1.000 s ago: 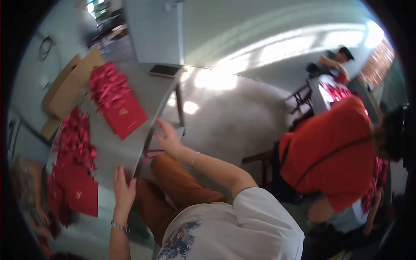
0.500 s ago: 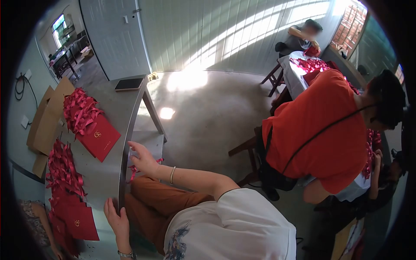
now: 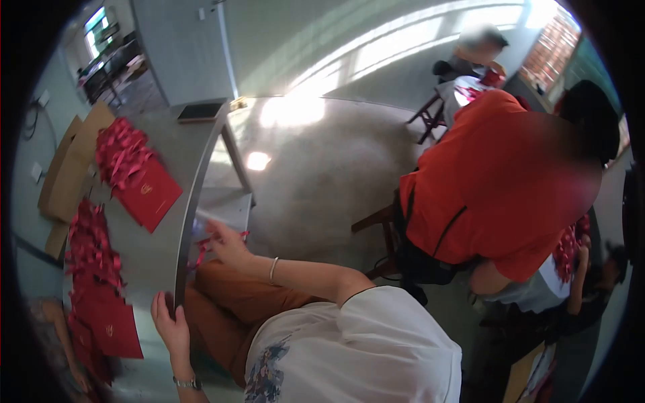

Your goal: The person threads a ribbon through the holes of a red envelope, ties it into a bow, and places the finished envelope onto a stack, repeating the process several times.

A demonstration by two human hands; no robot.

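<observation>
My left hand (image 3: pixel 171 326), with a watch at the wrist, rests at the edge of the grey table (image 3: pixel 158 258), fingers stretched and holding nothing. My right hand (image 3: pixel 228 245), with a bracelet, hovers just off the table edge above my lap. Its fingers are apart, and nothing shows in them. Red ribbon (image 3: pixel 203 252) is beside and partly behind that hand, over a lower shelf (image 3: pixel 228 205). On the table lie two groups of red folders or bags, an upper one (image 3: pixel 151 191) and a lower one (image 3: pixel 117 329), both with heaped red ribbons.
An open cardboard box (image 3: pixel 70 168) stands past the table. A dark flat object (image 3: pixel 201 112) lies at its far end. A person in orange (image 3: pixel 484 195) sits at right near a white-covered table (image 3: pixel 544 285). Other people are at the upper right, right edge and lower left.
The view has shifted slightly. My right hand has moved a little away from the table edge, its fingers lower and blurred. My left hand stays at the edge. The person in orange has leaned or turned.
</observation>
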